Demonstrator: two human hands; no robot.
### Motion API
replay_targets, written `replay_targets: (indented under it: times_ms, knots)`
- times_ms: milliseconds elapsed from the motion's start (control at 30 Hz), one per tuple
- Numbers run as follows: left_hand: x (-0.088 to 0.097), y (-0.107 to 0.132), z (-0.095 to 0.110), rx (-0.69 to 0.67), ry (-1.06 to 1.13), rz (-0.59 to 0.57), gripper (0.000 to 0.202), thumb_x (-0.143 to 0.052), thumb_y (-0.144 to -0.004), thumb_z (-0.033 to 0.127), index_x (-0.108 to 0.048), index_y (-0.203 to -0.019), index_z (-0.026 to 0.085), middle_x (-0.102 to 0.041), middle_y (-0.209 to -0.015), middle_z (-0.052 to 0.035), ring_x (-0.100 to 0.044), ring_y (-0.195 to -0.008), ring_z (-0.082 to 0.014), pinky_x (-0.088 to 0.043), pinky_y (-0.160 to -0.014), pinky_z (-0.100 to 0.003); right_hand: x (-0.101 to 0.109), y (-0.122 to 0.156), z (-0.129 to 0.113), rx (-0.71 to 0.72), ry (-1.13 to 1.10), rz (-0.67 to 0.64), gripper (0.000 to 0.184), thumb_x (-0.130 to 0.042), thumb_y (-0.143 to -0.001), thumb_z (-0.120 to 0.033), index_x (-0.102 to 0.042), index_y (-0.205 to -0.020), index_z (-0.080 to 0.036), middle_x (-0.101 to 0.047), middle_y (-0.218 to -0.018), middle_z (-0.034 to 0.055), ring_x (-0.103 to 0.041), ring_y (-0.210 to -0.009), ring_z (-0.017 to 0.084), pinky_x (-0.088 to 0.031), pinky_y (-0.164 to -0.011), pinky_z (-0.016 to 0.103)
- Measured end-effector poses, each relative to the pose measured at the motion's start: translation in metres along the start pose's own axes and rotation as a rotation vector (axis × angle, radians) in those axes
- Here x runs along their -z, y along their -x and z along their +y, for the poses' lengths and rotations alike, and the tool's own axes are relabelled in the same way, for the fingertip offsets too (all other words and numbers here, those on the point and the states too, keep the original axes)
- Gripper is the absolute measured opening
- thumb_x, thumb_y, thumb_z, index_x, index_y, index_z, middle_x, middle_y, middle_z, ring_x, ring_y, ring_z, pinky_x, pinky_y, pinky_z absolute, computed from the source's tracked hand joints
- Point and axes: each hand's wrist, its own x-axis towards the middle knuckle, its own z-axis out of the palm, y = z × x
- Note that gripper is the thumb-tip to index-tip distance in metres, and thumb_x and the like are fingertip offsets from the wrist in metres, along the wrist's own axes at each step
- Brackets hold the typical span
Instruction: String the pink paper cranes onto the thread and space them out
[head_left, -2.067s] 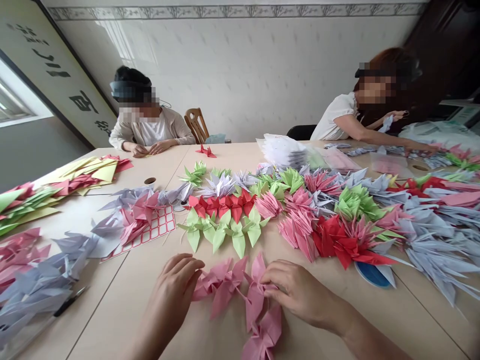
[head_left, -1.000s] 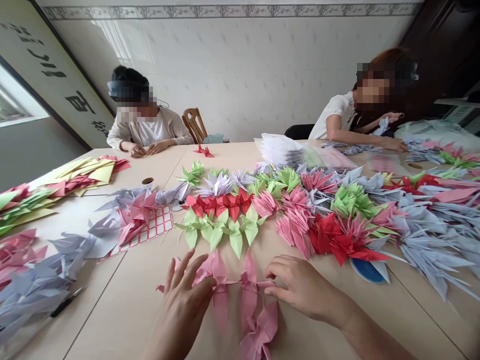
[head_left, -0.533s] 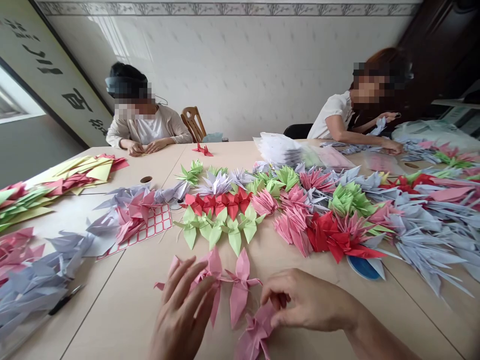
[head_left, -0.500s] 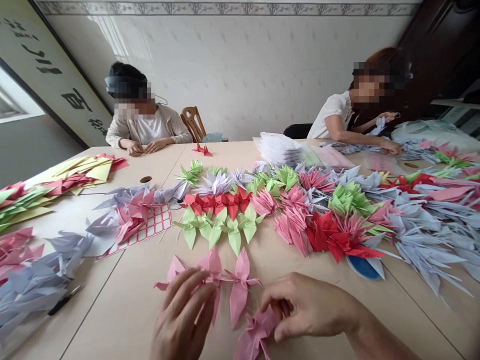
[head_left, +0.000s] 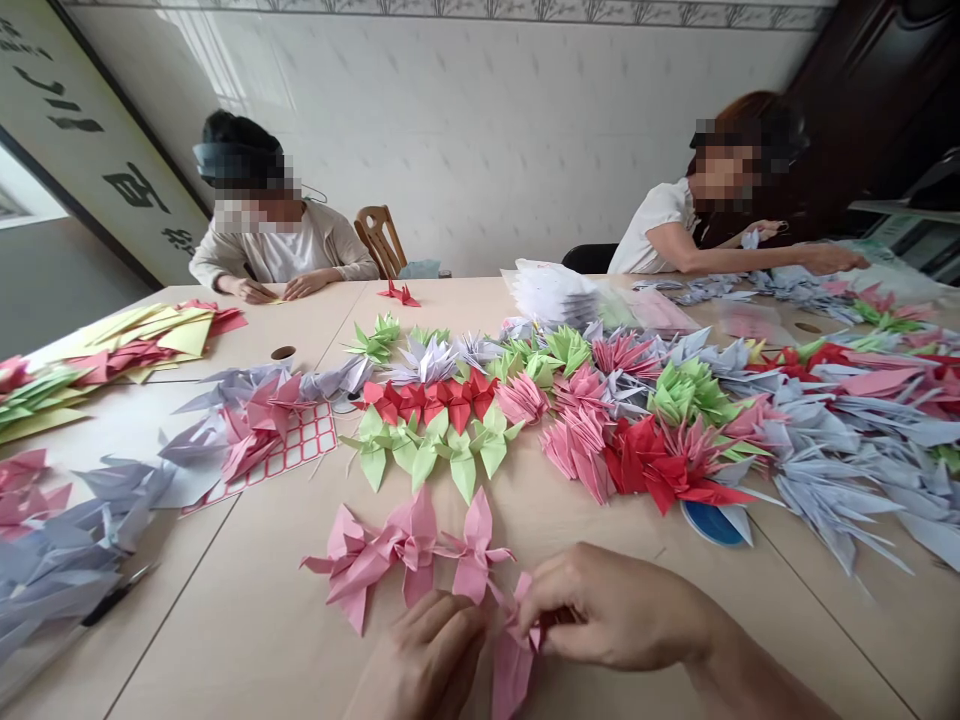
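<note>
Between my hands is a pink paper crane (head_left: 513,655), tilted, at the near edge of the view. My right hand (head_left: 619,610) pinches its wing from the right. On the left, my left hand (head_left: 431,655) has its fingers curled together beside the crane; whatever is in them is hidden. Just beyond lies a row of pink paper cranes (head_left: 420,550), close together with their wings spread. Behind that row are green paper cranes (head_left: 431,447) and then red paper cranes (head_left: 435,402), each laid out in a line.
Heaps of folded cranes (head_left: 832,470) cover the right side; more lavender cranes (head_left: 82,530) lie left, near a black pen (head_left: 116,595). Coloured paper sheets (head_left: 142,335) lie farther left. A stack of plastic bags (head_left: 551,295) stands behind. Two people sit across the table, handling paper.
My left hand has moved right and down, off the pink row and close to the held crane, its fingers closing. The held crane has turned more upright. The right-hand person's arm has stretched outward.
</note>
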Motion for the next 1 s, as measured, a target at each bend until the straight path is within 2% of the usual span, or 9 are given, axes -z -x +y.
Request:
replay_targets:
  times_ms: [67, 200, 367, 433, 500, 633, 767, 900, 1000]
  knots:
    - [-0.002, -0.002, 0.002, -0.039, -0.033, -0.028, 0.019, -0.041, -0.089, 0.007, -0.054, -0.091, 0.021, -0.065, -0.076, -0.0029, -0.061, -0.067, -0.0152, -0.050, -0.058, -0.022, 0.011, 0.007, -0.003, -0.007, -0.007, 0.069, 0.039, -0.049, -0.075, 0.002, -0.073, -0.095, -0.020, -0.071, -0.091, -0.0003, -0.063, -0.082, 0.012, -0.044, -0.075, 0.018]
    - [-0.005, -0.002, 0.002, -0.068, -0.078, -0.058, 0.019, -0.043, -0.088, 0.007, -0.056, -0.088, 0.020, -0.066, -0.074, -0.0034, -0.062, -0.065, -0.0163, -0.051, -0.056, -0.023, 0.031, 0.021, -0.006, -0.056, 0.019, 0.205, 0.034, -0.048, -0.079, -0.002, -0.073, -0.091, -0.021, -0.071, -0.085, -0.0008, -0.062, -0.076, 0.012, -0.043, -0.069, 0.020]
    - [-0.005, 0.001, -0.003, -0.026, -0.005, -0.047, 0.017, -0.048, -0.088, 0.011, -0.059, -0.094, 0.023, -0.069, -0.083, -0.0031, -0.064, -0.071, -0.0170, -0.052, -0.060, -0.023, 0.038, 0.031, -0.001, -0.155, 0.117, 0.350, 0.029, -0.047, -0.083, -0.007, -0.072, -0.092, -0.021, -0.069, -0.085, -0.0008, -0.060, -0.078, 0.013, -0.041, -0.067, 0.022]
    - [-0.004, 0.001, -0.002, 0.081, 0.099, -0.050, 0.013, -0.051, -0.089, 0.017, -0.061, -0.093, 0.024, -0.069, -0.084, -0.0027, -0.065, -0.073, -0.0165, -0.052, -0.063, -0.023, 0.038, 0.033, 0.001, -0.166, 0.137, 0.395, 0.028, -0.046, -0.086, -0.010, -0.072, -0.092, -0.021, -0.069, -0.086, 0.0003, -0.060, -0.079, 0.014, -0.042, -0.070, 0.023]
    - [-0.005, -0.002, 0.001, 0.304, 0.300, -0.082, 0.010, -0.053, -0.090, 0.029, -0.061, -0.092, 0.024, -0.069, -0.084, -0.0031, -0.065, -0.073, -0.0158, -0.053, -0.066, -0.024, 0.038, 0.033, 0.000, -0.160, 0.133, 0.423, 0.028, -0.045, -0.088, -0.013, -0.072, -0.093, -0.021, -0.069, -0.089, 0.0018, -0.060, -0.081, 0.015, -0.043, -0.072, 0.024]
    - [-0.009, -0.017, 0.012, 0.765, 0.928, -0.206, 0.046, -0.053, -0.082, 0.062, -0.057, -0.099, 0.020, -0.065, -0.084, -0.0065, -0.063, -0.075, -0.0187, -0.053, -0.058, -0.027, 0.036, 0.032, -0.004, -0.155, 0.104, 0.464, 0.028, -0.046, -0.089, -0.013, -0.071, -0.098, -0.022, -0.068, -0.090, 0.0016, -0.060, -0.079, 0.015, -0.042, -0.069, 0.023]
    - [-0.015, -0.036, 0.023, 0.874, 1.146, -0.343, 0.054, -0.055, -0.077, 0.067, -0.060, -0.091, 0.015, -0.066, -0.082, -0.0069, -0.063, -0.069, -0.0159, -0.047, -0.050, -0.022, 0.027, 0.029, -0.006, -0.118, 0.106, 0.463, 0.031, -0.050, -0.085, -0.007, -0.072, -0.099, -0.024, -0.067, -0.085, -0.0014, -0.058, -0.076, 0.012, -0.040, -0.067, 0.021]
    - [-0.022, -0.046, 0.028, 0.958, 1.291, -0.274, 0.043, -0.065, -0.076, 0.055, -0.060, -0.077, 0.013, -0.067, -0.072, -0.0062, -0.059, -0.058, -0.0115, -0.042, -0.044, -0.017, 0.016, 0.030, 0.001, -0.127, -0.026, 0.488, 0.029, -0.050, -0.087, -0.011, -0.069, -0.105, -0.024, -0.065, -0.091, 0.0001, -0.057, -0.079, 0.012, -0.042, -0.072, 0.023]
    - [-0.027, -0.045, 0.026, 1.027, 1.437, -0.225, 0.042, -0.072, -0.070, 0.052, -0.058, -0.073, 0.013, -0.068, -0.069, -0.0067, -0.057, -0.051, -0.0095, -0.040, -0.040, -0.016, 0.004, 0.033, 0.014, -0.191, -0.311, 0.590, 0.042, -0.056, -0.089, -0.027, -0.051, -0.130, -0.024, -0.059, -0.115, 0.0059, -0.058, -0.080, 0.012, -0.047, -0.072, 0.026]
